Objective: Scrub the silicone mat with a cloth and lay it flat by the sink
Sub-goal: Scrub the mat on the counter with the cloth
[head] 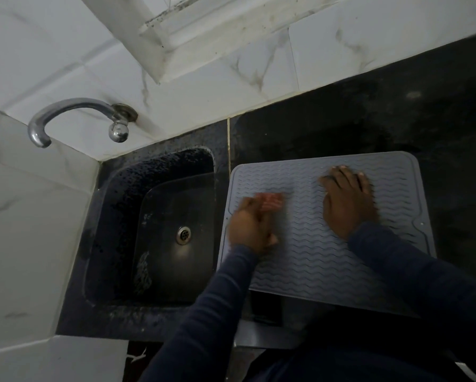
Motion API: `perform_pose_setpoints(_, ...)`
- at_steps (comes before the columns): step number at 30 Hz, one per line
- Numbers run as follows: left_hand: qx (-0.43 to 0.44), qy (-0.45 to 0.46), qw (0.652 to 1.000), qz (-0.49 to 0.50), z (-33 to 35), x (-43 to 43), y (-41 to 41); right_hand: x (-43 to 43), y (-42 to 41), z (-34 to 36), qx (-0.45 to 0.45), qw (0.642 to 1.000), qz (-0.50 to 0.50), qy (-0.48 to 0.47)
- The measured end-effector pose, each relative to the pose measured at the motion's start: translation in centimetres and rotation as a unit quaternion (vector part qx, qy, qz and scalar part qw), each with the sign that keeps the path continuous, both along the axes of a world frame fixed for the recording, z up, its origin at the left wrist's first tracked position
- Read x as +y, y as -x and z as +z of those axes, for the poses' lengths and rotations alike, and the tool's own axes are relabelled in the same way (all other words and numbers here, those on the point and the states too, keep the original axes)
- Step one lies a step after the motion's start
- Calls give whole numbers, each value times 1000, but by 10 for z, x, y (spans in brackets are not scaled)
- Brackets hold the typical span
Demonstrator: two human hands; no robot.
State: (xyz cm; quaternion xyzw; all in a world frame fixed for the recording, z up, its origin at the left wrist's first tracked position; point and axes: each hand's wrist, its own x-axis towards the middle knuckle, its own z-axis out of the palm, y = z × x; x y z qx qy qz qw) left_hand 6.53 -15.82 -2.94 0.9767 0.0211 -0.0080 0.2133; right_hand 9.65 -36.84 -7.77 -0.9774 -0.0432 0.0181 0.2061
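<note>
A grey silicone mat (314,252) with wavy ridges lies flat on the dark counter, just right of the sink. My left hand (252,226) is closed around a pinkish cloth (271,201) and presses it on the mat's left part; both are motion-blurred. My right hand (347,201) rests palm down, fingers spread, on the mat's upper right part. The mat's near edge overhangs the counter front, and my dark sleeves cover part of it.
The dark sink (137,232) with a metal drain (183,235) sits left of the mat. A chrome tap (66,117) curves out from the white tiled wall above it. Black counter (396,114) extends behind and right of the mat.
</note>
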Motion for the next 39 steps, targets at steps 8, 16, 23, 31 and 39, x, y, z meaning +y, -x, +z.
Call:
perform_pose_setpoints(8,47,-39,994,-86,-13,-25,6,-6,1,5,0,998,-17,-63)
perform_pose_setpoints(16,85,-85,980,157,4,59,-24,1,0,1,1,999,-14,-30)
perform_pose_setpoints(23,30,-27,993,-108,-9,-79,-4,-1,0,4,14,1000,-14,-14)
perform_pose_setpoints(31,106,-74,985,116,8,45,-26,-5,2,2,-7,999,-19,-47)
perform_pose_setpoints(39,49,-21,998,-44,-1,-25,-21,-2,-1,2,-1,1000,-11,-21)
